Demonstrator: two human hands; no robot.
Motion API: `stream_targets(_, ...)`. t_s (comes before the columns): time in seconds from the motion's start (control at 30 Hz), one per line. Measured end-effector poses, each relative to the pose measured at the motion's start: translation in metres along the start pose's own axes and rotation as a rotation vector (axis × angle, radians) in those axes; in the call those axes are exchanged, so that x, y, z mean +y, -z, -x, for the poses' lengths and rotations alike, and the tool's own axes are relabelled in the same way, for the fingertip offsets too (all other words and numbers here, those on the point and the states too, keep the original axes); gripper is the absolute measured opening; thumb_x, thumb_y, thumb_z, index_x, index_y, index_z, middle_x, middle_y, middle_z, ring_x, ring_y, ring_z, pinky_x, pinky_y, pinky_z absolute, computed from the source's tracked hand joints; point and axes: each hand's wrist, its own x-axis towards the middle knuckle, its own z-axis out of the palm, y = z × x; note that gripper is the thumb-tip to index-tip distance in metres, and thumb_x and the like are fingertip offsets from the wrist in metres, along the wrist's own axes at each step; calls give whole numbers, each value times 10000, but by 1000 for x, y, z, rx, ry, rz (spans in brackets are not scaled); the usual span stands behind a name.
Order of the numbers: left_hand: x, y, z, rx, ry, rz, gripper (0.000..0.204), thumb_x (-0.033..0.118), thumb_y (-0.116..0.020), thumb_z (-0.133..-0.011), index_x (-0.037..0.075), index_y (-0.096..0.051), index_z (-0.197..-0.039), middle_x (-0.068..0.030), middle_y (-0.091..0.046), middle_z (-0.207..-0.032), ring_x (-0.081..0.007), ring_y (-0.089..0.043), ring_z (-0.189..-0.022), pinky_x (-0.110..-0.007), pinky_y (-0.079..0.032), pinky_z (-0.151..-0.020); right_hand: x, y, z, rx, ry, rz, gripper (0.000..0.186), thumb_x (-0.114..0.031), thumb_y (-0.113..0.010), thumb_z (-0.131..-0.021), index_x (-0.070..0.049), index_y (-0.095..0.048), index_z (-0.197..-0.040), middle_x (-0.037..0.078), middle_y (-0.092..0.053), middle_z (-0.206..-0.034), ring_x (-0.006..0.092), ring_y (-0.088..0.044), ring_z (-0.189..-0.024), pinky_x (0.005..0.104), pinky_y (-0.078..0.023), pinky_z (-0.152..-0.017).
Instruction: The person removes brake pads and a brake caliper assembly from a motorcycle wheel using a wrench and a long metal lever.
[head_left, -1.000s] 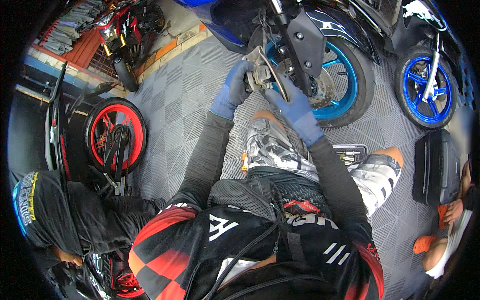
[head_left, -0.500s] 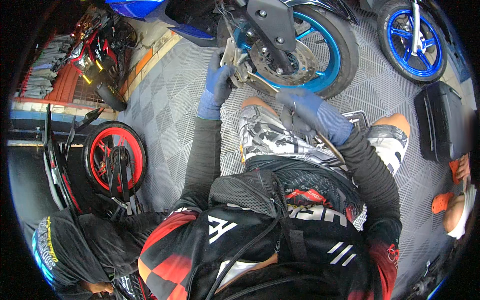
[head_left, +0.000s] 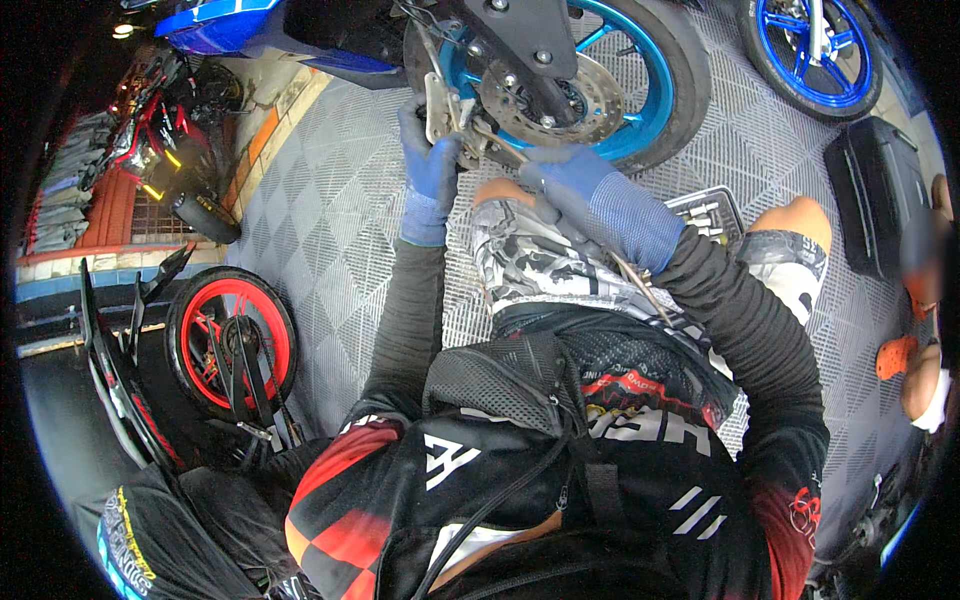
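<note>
My left hand, in a blue and grey glove, is closed around a silver metal brake caliper beside the motorcycle's front wheel. A long, thin metal bar lies in my gloved right hand, which is closed around it. One end of the bar reaches the caliper; the other points back over my lap. I cannot make out exactly how its tip meets the caliper. Just right of the caliper is the brake disc, mounted on a wheel with a turquoise rim. My left fingers are partly hidden behind the caliper.
A tray with small metal parts sits beyond my right forearm. To the right stand a black case and a blue-rimmed wheel. A red-rimmed wheel is at left, near another person's dark sleeve.
My right hand has moved left and up, closer to the caliper, along with the bar. My left hand keeps its hold. The view has shifted slightly, and more of the tray shows.
</note>
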Motion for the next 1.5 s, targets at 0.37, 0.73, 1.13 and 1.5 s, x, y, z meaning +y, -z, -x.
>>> stream_targets(0.37,11,-14,2,5,-49,-231,590,-30,-617,-795,0,-396,-1341,-158,-546,-1194,-199,-601,-1038,-326,-548,-891,-15,19,0,14,-504,-561,186,-268,-498,-984,-128,-554,-876,-50,-440,-583,54,-391,-404,247,-322,-333)
stream_targets(0.73,-2,-14,4,104,-57,-284,584,-38,-625,-783,-9,-402,-1323,-138,-511,-1192,-199,-577,-1059,-347,-500,-978,-10,-24,-10,213,-284,-395,278,-122,-489,-1025,31,-609,-1224,68,-625,-847,145,-618,-546,288,-533,-478)
stream_targets(1.13,-9,-16,4,155,-81,-176,549,1,-604,-797,-23,-417,-1313,-133,-486,-1187,-225,-538,-1088,-363,-468,-1001,-21,-31,-12,261,-476,-553,420,-223,-527,-1051,10,-546,-1400,97,-663,-914,201,-661,-834,362,-546,-791)
stream_targets(1.5,3,-27,7,188,-94,-98,543,-8,-600,-803,-3,-414,-1314,-137,-491,-1187,-210,-541,-1092,-361,-482,-986,-24,-46,-12,335,-404,-624,554,-182,-494,-1022,-88,-424,-1563,5,-517,-710,95,-471,-547,281,-430,-519)
